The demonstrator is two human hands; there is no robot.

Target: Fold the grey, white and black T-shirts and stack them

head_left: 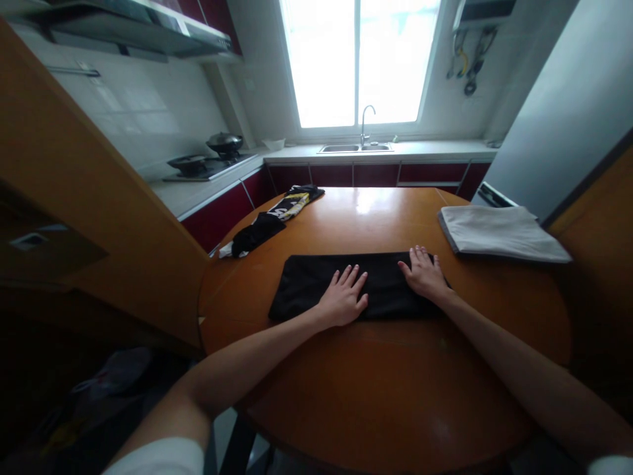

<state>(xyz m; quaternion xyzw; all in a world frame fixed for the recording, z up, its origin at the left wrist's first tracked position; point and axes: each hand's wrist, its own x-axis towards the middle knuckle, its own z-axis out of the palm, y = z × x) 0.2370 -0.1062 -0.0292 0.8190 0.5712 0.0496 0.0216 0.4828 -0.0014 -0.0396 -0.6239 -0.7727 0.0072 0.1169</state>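
Observation:
A black folded garment [301, 284] lies flat as a long rectangle on the wooden table [386, 376]; its exact kind cannot be made out. My left hand [345, 298] rests on its middle with the palm down and fingers spread. On the right end of the cloth lies my right hand [422, 274], also palm down with its fingers apart. Neither hand grips anything. Parts of the cloth under both hands are hidden.
A folded light grey cloth [499, 232] sits at the table's right side. Along the left edge lie crumpled black clothes [262, 231] with white and yellow print. Beyond are a sink [341, 149], a stove [212, 169] with pans, and a fridge [548, 112].

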